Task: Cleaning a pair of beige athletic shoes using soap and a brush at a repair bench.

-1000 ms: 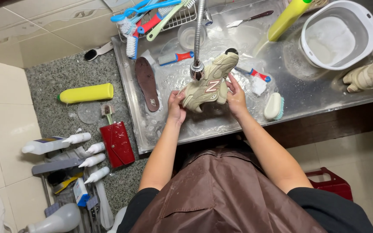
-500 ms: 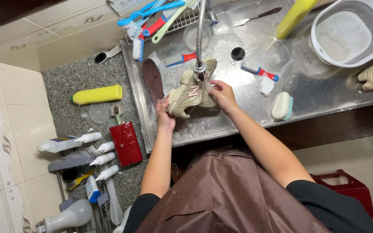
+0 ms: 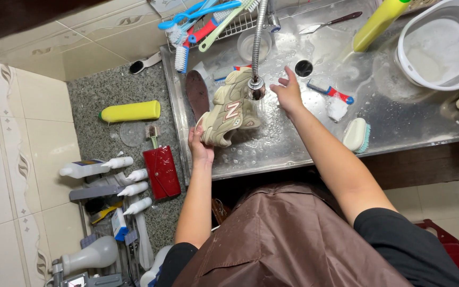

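Note:
My left hand (image 3: 200, 147) grips the heel end of a beige sneaker (image 3: 231, 109), holding it under the head of a flexible metal faucet (image 3: 257, 87) above the wet steel sink (image 3: 293, 149). My right hand (image 3: 288, 93) hovers just right of the faucet head with its fingers spread and nothing in it. A brown insole (image 3: 197, 93) lies in the sink to the left of the shoe.
A red and blue brush (image 3: 330, 91), a white and teal scrub brush (image 3: 357, 134), the drain hole (image 3: 304, 68) and a white bucket (image 3: 442, 45) occupy the sink's right half. A yellow bottle (image 3: 130, 111), a red case (image 3: 161, 171) and spray bottles (image 3: 96, 167) sit on the granite counter.
My right hand has let go of the sneaker and moved up to the right of the faucet head. The left hand now holds the shoe alone, turned on its side.

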